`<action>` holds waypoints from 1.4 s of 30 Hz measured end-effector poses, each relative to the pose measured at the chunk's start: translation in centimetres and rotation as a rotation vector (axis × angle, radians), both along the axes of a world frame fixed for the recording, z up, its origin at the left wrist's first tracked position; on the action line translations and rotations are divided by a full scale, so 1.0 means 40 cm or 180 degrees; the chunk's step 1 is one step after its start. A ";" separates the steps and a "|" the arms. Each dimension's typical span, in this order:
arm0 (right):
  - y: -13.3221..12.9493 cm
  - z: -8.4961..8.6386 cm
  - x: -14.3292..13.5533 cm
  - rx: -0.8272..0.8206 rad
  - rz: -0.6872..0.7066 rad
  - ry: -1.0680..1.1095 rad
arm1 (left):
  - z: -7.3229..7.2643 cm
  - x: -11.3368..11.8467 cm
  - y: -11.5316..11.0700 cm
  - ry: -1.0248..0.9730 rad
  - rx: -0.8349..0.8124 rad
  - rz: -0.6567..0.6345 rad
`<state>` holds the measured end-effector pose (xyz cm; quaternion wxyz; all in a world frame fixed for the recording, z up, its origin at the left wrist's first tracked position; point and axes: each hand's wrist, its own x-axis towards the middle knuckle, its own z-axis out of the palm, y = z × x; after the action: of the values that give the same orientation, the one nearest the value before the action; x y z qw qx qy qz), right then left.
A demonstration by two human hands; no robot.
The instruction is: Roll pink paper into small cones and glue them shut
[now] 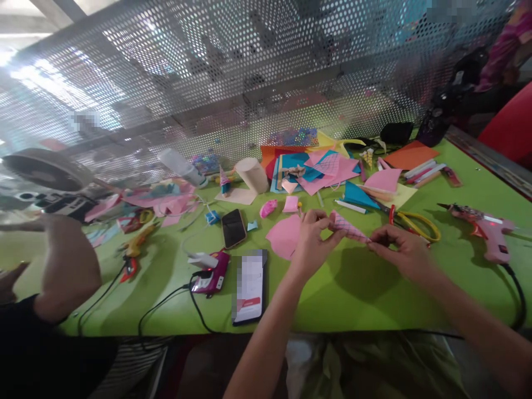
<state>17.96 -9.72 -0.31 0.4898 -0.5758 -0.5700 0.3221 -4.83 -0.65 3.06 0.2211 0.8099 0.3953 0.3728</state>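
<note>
Between my two hands is a small pink paper cone (349, 228) with a grid of lines drawn on it. My left hand (315, 239) pinches its wide end, and my right hand (401, 249) grips the pointed tip. The cone lies roughly level, above the green table. Partly behind my left hand is a round pink paper piece (282, 237). Scissors with yellow and red handles (415, 224) lie just beyond my right hand. Farther right rests a pink hot glue gun (484, 227) with its cord running off the table's front edge.
A phone with a lit screen (250, 288), a dark phone (233, 228) and a purple power strip (211, 274) lie to the left. Coloured paper sheets (291, 172) and markers (426, 170) are spread behind. Another person's arm (68, 266) is at far left, near a yellow glue gun (137, 244).
</note>
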 end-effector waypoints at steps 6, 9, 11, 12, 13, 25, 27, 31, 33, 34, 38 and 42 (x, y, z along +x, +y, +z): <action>0.003 -0.002 0.002 -0.0244 0.0018 0.0311 | -0.010 -0.007 0.013 -0.0097 -0.0369 -0.0234; 0.006 -0.008 0.007 -0.0334 0.0082 0.0454 | -0.012 -0.006 0.016 -0.0174 -0.0410 -0.0314; 0.009 -0.013 0.012 -0.0410 0.0138 0.0564 | -0.012 -0.005 0.016 -0.0163 -0.0433 -0.0361; 0.011 -0.014 0.015 -0.0459 0.0175 0.0612 | -0.011 -0.004 0.016 -0.0143 -0.0455 -0.0371; 0.012 -0.014 0.017 -0.0510 0.0222 0.0671 | -0.010 -0.004 0.015 -0.0122 -0.0477 -0.0369; 0.020 0.028 0.003 -0.0962 0.0746 0.0741 | -0.008 -0.010 0.003 -0.0004 -0.0346 -0.0503; 0.020 0.024 0.000 -0.0918 0.0743 0.0556 | -0.010 -0.009 0.003 -0.0009 -0.0337 -0.0526; 0.018 0.019 -0.005 -0.0838 0.0550 0.0379 | -0.013 -0.004 0.001 0.0056 -0.0426 -0.0444; 0.016 0.016 -0.006 -0.0820 0.0474 0.0325 | -0.014 -0.003 0.000 0.0083 -0.0478 -0.0396; 0.016 0.015 -0.005 -0.0813 0.0459 0.0299 | -0.015 -0.003 -0.001 0.0089 -0.0496 -0.0380; 0.013 0.011 -0.003 -0.0773 0.0445 0.0230 | -0.017 -0.004 -0.001 0.0081 -0.0517 -0.0349; 0.011 0.013 -0.002 -0.0806 0.0474 0.0104 | -0.023 -0.004 0.001 0.0006 -0.0531 -0.0354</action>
<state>17.87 -9.26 0.21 0.3972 -0.5838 -0.5578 0.4362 -5.00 -0.62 2.15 0.3078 0.8097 0.3795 0.3250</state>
